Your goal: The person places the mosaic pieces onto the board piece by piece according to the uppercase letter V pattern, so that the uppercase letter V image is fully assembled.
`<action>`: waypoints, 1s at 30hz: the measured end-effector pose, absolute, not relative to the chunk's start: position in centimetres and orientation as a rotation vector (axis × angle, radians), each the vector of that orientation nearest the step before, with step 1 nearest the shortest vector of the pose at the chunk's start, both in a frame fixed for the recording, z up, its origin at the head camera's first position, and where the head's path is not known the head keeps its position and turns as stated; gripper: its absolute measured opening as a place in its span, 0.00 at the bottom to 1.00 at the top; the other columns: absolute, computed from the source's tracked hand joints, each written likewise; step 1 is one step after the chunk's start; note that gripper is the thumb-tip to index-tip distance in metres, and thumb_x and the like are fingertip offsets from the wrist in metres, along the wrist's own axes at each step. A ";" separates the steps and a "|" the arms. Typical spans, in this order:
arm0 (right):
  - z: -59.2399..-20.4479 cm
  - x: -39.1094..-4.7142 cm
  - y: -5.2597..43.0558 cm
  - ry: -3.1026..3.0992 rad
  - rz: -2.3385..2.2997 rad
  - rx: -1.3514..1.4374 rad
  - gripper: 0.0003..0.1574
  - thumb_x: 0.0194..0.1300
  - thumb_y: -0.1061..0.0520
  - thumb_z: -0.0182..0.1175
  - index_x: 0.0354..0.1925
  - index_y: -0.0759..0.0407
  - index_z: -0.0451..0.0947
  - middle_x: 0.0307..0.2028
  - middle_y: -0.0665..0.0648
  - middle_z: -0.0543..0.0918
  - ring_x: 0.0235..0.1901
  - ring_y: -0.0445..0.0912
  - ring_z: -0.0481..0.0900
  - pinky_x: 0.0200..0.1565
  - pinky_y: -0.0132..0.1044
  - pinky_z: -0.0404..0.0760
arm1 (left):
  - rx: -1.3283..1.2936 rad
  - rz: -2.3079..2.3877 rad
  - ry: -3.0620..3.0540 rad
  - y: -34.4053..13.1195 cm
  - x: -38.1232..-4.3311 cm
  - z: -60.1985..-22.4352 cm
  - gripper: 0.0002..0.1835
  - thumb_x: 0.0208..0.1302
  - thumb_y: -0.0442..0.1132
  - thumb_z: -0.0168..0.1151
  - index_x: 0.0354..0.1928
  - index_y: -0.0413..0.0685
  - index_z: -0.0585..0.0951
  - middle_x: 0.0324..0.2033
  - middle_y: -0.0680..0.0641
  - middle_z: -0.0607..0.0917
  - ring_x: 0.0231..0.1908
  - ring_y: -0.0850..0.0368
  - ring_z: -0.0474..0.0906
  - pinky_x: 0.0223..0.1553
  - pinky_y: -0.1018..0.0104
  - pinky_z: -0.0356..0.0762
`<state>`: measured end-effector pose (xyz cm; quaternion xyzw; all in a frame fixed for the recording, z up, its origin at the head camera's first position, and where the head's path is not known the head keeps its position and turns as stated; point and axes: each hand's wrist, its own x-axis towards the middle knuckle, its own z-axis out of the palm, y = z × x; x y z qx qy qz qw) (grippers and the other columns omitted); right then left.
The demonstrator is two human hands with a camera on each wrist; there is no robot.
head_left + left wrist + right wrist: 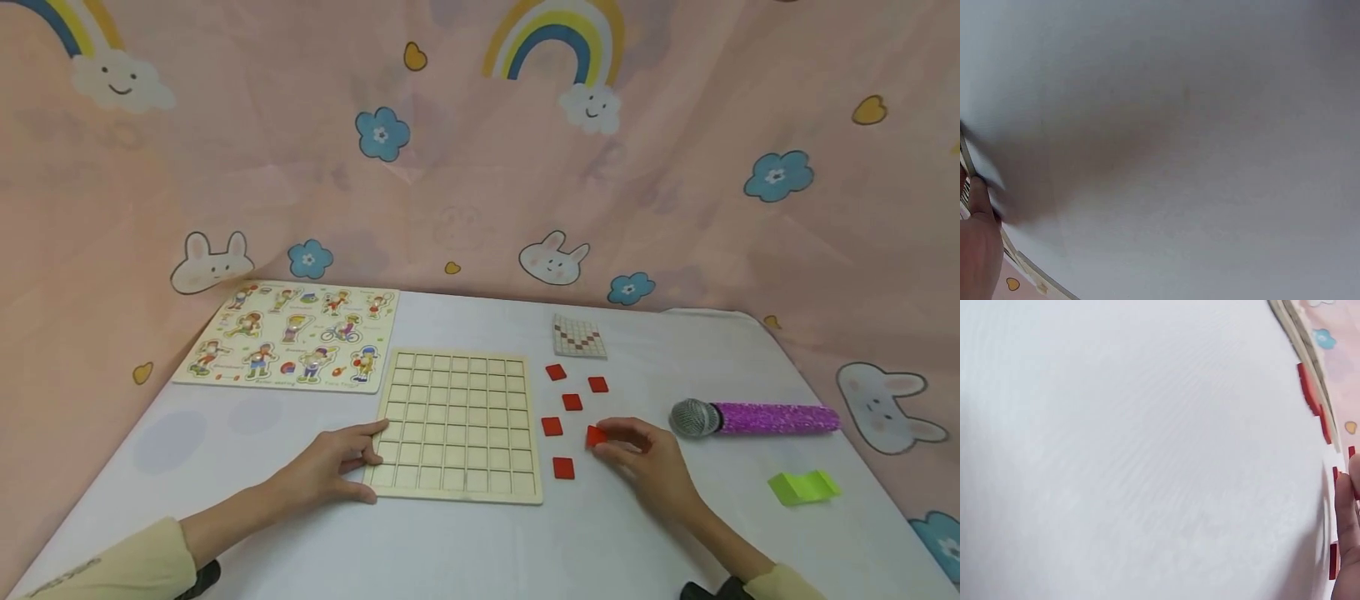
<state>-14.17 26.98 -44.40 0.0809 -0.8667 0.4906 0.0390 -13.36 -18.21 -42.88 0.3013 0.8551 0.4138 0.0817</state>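
A pale wooden grid board (457, 425) with rows of square cells lies flat in the middle of the table. My left hand (326, 467) is at its left edge, index fingertip on the rim and thumb by the near corner. In the left wrist view, fingers (980, 200) of that hand touch the board's edge. Right of the board, my right hand (652, 467) pinches a small red square tile (595, 437) between thumb and fingers. Several loose red tiles (564, 468) lie between this hand and the board. A small patterned grid card (579, 337) lies beyond them.
A puzzle board with cartoon figures (292, 337) lies at the back left. To the right are a microphone (776, 418) with a glittery purple handle and a bright green wavy block (805, 487). A pink printed cloth (450, 183) hangs behind the white table (465, 554).
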 end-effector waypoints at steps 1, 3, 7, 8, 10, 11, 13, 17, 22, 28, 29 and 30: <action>-44.3 -14.2 27.0 -2.668 1.529 0.194 0.23 0.54 0.61 0.70 0.49 0.63 0.79 0.46 0.60 0.83 0.43 0.37 0.81 0.45 0.23 0.79 | 0.892 1.240 2.559 -18.2 -13.3 -42.9 0.17 0.41 0.38 0.78 0.29 0.47 0.77 0.61 0.30 0.71 0.61 0.33 0.67 0.52 0.67 0.77; -44.1 -14.1 27.0 -2.680 1.580 0.098 0.24 0.54 0.61 0.70 0.50 0.66 0.78 0.48 0.63 0.82 0.42 0.35 0.81 0.45 0.23 0.80 | 0.884 1.218 2.588 -18.1 -13.3 -42.9 0.18 0.39 0.37 0.78 0.29 0.48 0.76 0.61 0.30 0.72 0.61 0.33 0.68 0.51 0.66 0.78; -43.6 -13.9 26.9 -2.690 1.676 -0.030 0.26 0.54 0.62 0.70 0.51 0.69 0.77 0.49 0.66 0.81 0.39 0.33 0.82 0.44 0.24 0.81 | 0.879 1.161 2.650 -17.8 -13.4 -42.7 0.20 0.35 0.38 0.80 0.28 0.48 0.76 0.59 0.30 0.73 0.60 0.32 0.69 0.53 0.56 0.76; -43.5 -13.9 26.8 -2.691 1.696 -0.059 0.27 0.54 0.61 0.71 0.51 0.70 0.77 0.49 0.65 0.82 0.39 0.33 0.82 0.44 0.24 0.80 | 0.879 1.140 2.665 -17.7 -13.4 -42.7 0.20 0.35 0.39 0.80 0.28 0.48 0.76 0.59 0.31 0.74 0.59 0.32 0.69 0.54 0.54 0.75; -43.2 -13.8 26.6 -2.697 1.730 -0.115 0.29 0.53 0.60 0.71 0.52 0.69 0.76 0.48 0.63 0.83 0.39 0.33 0.83 0.44 0.23 0.80 | 0.868 1.108 2.684 -17.5 -13.4 -42.4 0.20 0.33 0.39 0.80 0.27 0.48 0.76 0.59 0.31 0.74 0.59 0.33 0.70 0.56 0.50 0.72; -43.0 -13.7 26.5 -2.705 1.747 -0.137 0.30 0.53 0.58 0.71 0.53 0.69 0.76 0.47 0.62 0.84 0.39 0.34 0.83 0.44 0.23 0.80 | 0.857 1.088 2.693 -17.4 -13.5 -42.3 0.21 0.33 0.39 0.80 0.27 0.48 0.76 0.59 0.31 0.74 0.59 0.33 0.70 0.57 0.49 0.71; -42.7 -13.6 26.1 -2.712 1.793 -0.178 0.31 0.54 0.57 0.71 0.54 0.69 0.76 0.47 0.60 0.84 0.41 0.35 0.83 0.46 0.25 0.80 | 0.833 1.056 2.706 -17.1 -13.5 -42.2 0.21 0.32 0.38 0.81 0.26 0.48 0.75 0.59 0.31 0.74 0.59 0.34 0.70 0.56 0.50 0.72; -42.0 -13.3 25.2 -2.698 1.903 -0.226 0.32 0.55 0.57 0.71 0.56 0.68 0.75 0.48 0.60 0.84 0.44 0.38 0.83 0.47 0.28 0.80 | 0.782 1.021 2.721 -16.7 -13.6 -41.9 0.21 0.30 0.36 0.81 0.26 0.47 0.76 0.59 0.31 0.74 0.58 0.34 0.71 0.55 0.53 0.73; -41.4 -12.9 23.5 -2.669 1.993 -0.267 0.31 0.55 0.59 0.71 0.56 0.68 0.75 0.49 0.60 0.83 0.43 0.42 0.84 0.46 0.30 0.82 | 0.766 1.039 2.710 -16.7 -13.6 -41.8 0.21 0.29 0.34 0.81 0.25 0.46 0.76 0.58 0.30 0.74 0.58 0.33 0.70 0.52 0.58 0.76; -41.2 -12.8 21.6 -2.639 2.041 -0.268 0.29 0.54 0.61 0.71 0.54 0.67 0.76 0.46 0.60 0.84 0.42 0.46 0.85 0.44 0.33 0.83 | 0.764 1.048 2.700 -16.6 -13.5 -41.6 0.22 0.29 0.33 0.81 0.25 0.46 0.75 0.58 0.29 0.74 0.58 0.32 0.70 0.52 0.59 0.77; -41.2 -12.8 21.3 -2.641 2.035 -0.274 0.28 0.54 0.61 0.71 0.53 0.66 0.77 0.45 0.60 0.85 0.42 0.46 0.85 0.44 0.33 0.84 | 0.762 1.042 2.701 -16.6 -13.5 -41.6 0.22 0.29 0.34 0.81 0.25 0.46 0.75 0.58 0.30 0.74 0.58 0.32 0.70 0.52 0.58 0.77; -41.2 -12.8 21.0 -2.645 2.024 -0.260 0.28 0.54 0.61 0.71 0.53 0.66 0.77 0.45 0.60 0.85 0.42 0.47 0.85 0.43 0.33 0.84 | 0.757 1.036 2.703 -16.5 -13.5 -41.6 0.22 0.29 0.34 0.81 0.25 0.46 0.75 0.58 0.30 0.74 0.58 0.32 0.70 0.52 0.58 0.77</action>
